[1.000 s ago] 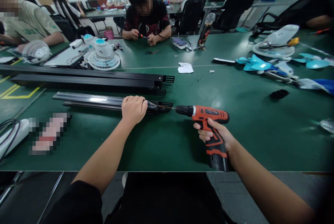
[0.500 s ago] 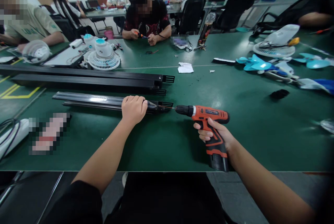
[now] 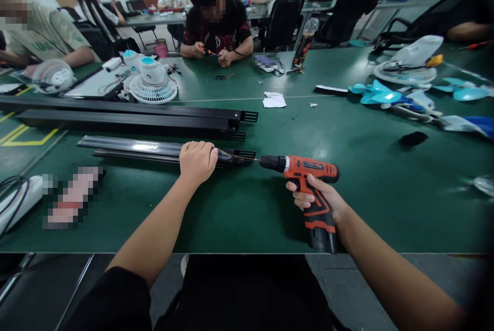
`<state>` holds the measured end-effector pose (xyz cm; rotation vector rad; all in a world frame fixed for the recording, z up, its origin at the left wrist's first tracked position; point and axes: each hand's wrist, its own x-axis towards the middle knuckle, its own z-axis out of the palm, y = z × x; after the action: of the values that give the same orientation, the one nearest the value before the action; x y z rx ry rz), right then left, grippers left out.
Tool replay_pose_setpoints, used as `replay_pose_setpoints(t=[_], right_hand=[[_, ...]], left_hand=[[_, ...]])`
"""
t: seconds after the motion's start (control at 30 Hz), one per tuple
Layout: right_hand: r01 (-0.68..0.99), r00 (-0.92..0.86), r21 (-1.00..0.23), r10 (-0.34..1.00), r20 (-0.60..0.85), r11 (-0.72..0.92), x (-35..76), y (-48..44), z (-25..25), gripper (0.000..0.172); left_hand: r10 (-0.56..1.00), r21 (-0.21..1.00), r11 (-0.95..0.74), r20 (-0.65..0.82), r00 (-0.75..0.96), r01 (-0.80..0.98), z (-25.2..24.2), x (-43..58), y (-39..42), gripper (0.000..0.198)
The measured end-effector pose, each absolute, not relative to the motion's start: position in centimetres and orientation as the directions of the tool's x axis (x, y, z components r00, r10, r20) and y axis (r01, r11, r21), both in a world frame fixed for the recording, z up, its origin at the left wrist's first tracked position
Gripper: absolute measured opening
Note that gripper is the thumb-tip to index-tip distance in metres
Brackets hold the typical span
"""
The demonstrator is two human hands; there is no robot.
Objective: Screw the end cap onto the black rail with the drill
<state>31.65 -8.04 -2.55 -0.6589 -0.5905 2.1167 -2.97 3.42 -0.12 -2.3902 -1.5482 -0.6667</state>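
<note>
My left hand [image 3: 198, 162] is wrapped over the right part of a long black bar-shaped housing [image 3: 135, 144], which lies across the green table. Its right end has a slotted black end piece [image 3: 244, 156]. Closed round the handle of an orange and black cordless drill [image 3: 311, 166] is my right hand [image 3: 328, 198]. The drill points left, and its long thin bit reaches into the slotted end. Where the bit's tip touches is hidden. Farther back, more long black housings [image 3: 127, 121] lie roughly parallel to the held one.
White fan parts [image 3: 153, 89] sit at the back left. Blue fan blades [image 3: 376, 93] and another white fan [image 3: 409, 66] lie to the right. Paper scraps [image 3: 274, 100] and a black bundle [image 3: 413, 139] rest on the green table [image 3: 239, 218]. Across it, a person [image 3: 218, 24] holds a screwdriver.
</note>
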Motion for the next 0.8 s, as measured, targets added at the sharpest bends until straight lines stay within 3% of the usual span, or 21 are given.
replay_pose_setpoints(t=[0.8], right_hand=[[-0.589,-0.528,-0.589,0.815,-0.238,-0.553,31.63,-7.93,-2.58,0.032]], left_hand=[[0.805,0.06,-0.42,0.486,0.341,0.906,-0.19,-3.0,3.5,0.045]])
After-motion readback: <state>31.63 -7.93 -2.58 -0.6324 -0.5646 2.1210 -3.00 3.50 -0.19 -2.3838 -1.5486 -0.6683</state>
